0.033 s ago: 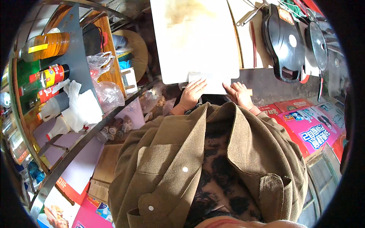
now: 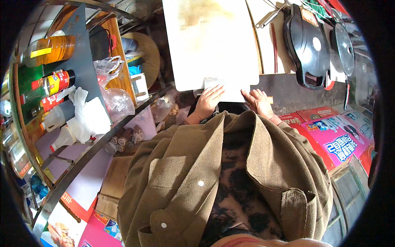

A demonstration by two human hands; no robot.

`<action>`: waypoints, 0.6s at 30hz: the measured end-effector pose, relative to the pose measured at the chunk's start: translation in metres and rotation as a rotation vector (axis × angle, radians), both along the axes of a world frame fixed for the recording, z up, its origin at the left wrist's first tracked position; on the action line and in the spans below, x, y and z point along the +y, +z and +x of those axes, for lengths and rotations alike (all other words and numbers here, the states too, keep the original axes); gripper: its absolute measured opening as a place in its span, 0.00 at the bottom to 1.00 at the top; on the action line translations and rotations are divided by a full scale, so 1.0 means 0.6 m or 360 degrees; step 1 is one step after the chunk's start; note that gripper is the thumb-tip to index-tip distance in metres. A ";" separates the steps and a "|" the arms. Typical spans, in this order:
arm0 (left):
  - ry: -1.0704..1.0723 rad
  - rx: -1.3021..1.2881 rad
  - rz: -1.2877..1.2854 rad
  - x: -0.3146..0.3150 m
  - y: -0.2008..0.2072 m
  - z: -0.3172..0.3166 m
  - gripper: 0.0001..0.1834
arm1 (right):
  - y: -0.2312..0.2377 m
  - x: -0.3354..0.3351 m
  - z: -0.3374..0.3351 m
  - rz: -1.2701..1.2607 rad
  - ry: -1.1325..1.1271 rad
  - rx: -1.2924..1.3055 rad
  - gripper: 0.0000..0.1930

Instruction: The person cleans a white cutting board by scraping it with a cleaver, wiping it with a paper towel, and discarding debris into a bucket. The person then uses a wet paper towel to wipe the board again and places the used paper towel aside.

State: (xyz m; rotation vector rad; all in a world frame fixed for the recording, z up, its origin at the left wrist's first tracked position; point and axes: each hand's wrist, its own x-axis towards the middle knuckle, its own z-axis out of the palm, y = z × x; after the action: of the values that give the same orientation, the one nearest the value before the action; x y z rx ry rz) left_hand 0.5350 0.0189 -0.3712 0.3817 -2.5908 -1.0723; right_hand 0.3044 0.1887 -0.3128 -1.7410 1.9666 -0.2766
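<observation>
A flat, pale rectangular piece (image 2: 232,98) lies at the near edge of a big white board (image 2: 210,49); glare hides whether it is a sheet or a broad blade. My left hand (image 2: 210,99) rests on its left part, fingers stretched out side by side, palm down. At its right end my right hand (image 2: 259,103) is closed, with fingers bent and the forefinger pointing left along the piece. A small wood-coloured end (image 2: 270,100) sticks out beside the right hand. The board has a yellowish, dusty patch toward its far end.
Right of the board are a black electric griddle (image 2: 308,49), a lidded pan (image 2: 343,49) and reddish chopsticks (image 2: 274,47). A metal-framed shelf at left holds an oil bottle (image 2: 51,49), sauce bottles (image 2: 57,82) and plastic bags (image 2: 115,101). Printed red and pink boxes (image 2: 337,138) stand lower right.
</observation>
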 end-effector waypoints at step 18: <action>0.0190 0.0027 0.0109 -0.101 -0.010 -0.137 0.15 | -0.022 -0.109 -0.119 0.0109 -0.0049 -0.0025 0.31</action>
State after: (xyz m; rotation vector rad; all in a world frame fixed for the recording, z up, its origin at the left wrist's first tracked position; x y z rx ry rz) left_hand 0.4531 -0.0419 -0.3773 0.5338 -2.4867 -1.1198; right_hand 0.2333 0.1235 -0.3258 -1.6620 1.9698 -0.2305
